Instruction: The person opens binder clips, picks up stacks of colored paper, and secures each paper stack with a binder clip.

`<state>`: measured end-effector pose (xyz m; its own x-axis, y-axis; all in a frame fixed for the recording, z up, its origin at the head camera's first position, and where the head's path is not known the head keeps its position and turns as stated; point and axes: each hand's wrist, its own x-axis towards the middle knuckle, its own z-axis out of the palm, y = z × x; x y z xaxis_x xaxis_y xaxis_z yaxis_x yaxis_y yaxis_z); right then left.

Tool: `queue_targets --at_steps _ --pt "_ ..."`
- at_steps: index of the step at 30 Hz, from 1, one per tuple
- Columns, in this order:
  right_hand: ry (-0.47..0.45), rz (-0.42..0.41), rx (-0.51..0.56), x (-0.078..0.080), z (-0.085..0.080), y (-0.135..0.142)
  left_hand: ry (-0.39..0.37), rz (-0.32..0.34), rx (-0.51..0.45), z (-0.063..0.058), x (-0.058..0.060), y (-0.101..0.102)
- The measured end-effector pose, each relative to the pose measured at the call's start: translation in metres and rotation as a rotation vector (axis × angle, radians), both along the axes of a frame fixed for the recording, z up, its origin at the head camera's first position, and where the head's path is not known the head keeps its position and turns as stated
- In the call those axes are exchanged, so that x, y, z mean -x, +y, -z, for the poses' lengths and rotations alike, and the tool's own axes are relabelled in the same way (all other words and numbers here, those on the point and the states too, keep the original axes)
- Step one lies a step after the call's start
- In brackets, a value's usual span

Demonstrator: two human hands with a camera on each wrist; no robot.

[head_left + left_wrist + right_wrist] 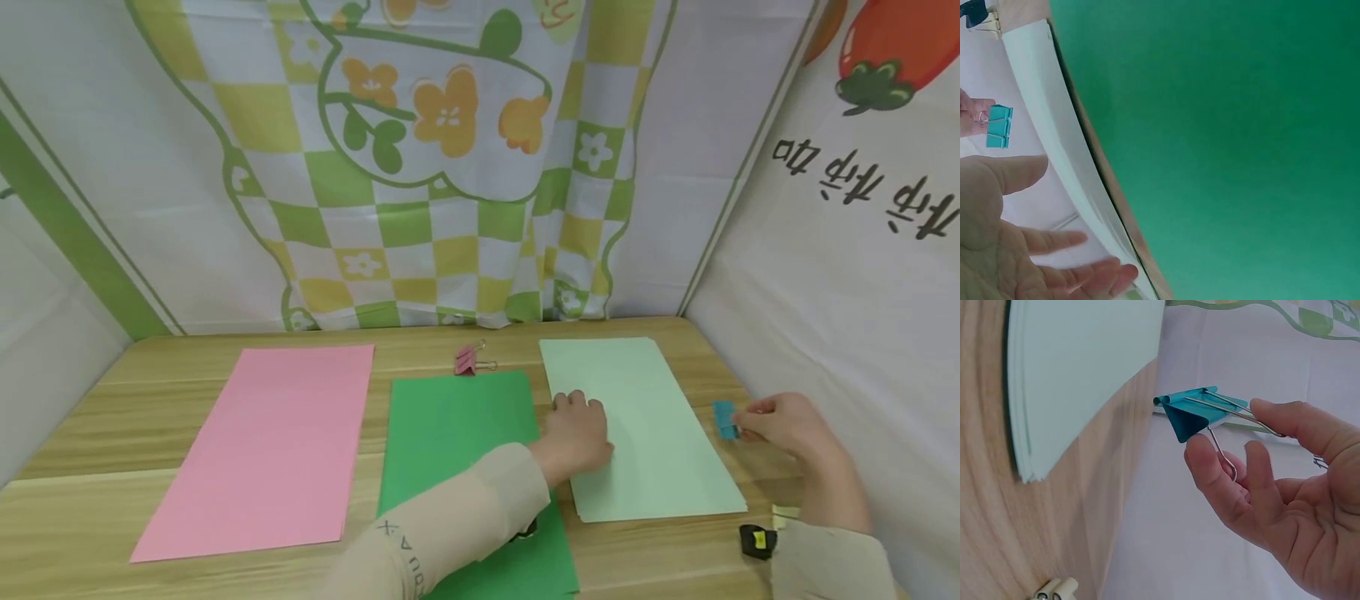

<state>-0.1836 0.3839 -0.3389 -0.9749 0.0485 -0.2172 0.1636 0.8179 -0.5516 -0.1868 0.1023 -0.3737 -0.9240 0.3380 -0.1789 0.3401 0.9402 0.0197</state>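
My right hand [787,429] holds a blue binder clip [724,419] off the right edge of a mint-green paper stack [652,433]. In the right wrist view, thumb and fingers pinch the wire handles of the clip [1200,412], which is raised over the table. My left hand [576,433] is at the left edge of the mint stack, its forearm across a dark green paper stack [457,417]. The left wrist view shows that hand [1016,244] with loosely spread fingers, fingertips right at the mint paper's edge [1054,106] and nothing held.
Pink paper [270,450] lies on the left of the wooden table [75,517]. A pink binder clip [467,360] sits behind the dark green stack. A cream binder clip [1057,589] lies near my right wrist. Patterned cloth [405,225] hangs behind the table.
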Motion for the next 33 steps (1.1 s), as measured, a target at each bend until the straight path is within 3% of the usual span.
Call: queue_targets --at_steps 3,7,12,18,24,33 --pt "0.003 -0.006 0.007 0.001 0.000 -0.001 0.012 -0.055 0.046 0.000 0.000 0.003" --pt "0.000 -0.012 0.000 0.001 -0.001 -0.001 0.022 -0.120 0.019 0.004 0.001 0.008" --pt "0.001 -0.026 -0.005 0.001 0.000 -0.002 0.064 -0.157 0.103 0.010 0.003 0.012" --pt "0.012 -0.033 -0.028 0.000 0.001 0.000 -0.034 -0.234 0.084 0.006 0.015 0.023" --pt "-0.009 -0.029 -0.029 -0.001 0.003 0.002 -0.086 -0.225 0.200 0.002 0.021 0.039" --pt "0.036 -0.038 -0.025 -0.004 -0.002 0.001 -0.098 -0.259 0.201 -0.002 0.022 0.049"
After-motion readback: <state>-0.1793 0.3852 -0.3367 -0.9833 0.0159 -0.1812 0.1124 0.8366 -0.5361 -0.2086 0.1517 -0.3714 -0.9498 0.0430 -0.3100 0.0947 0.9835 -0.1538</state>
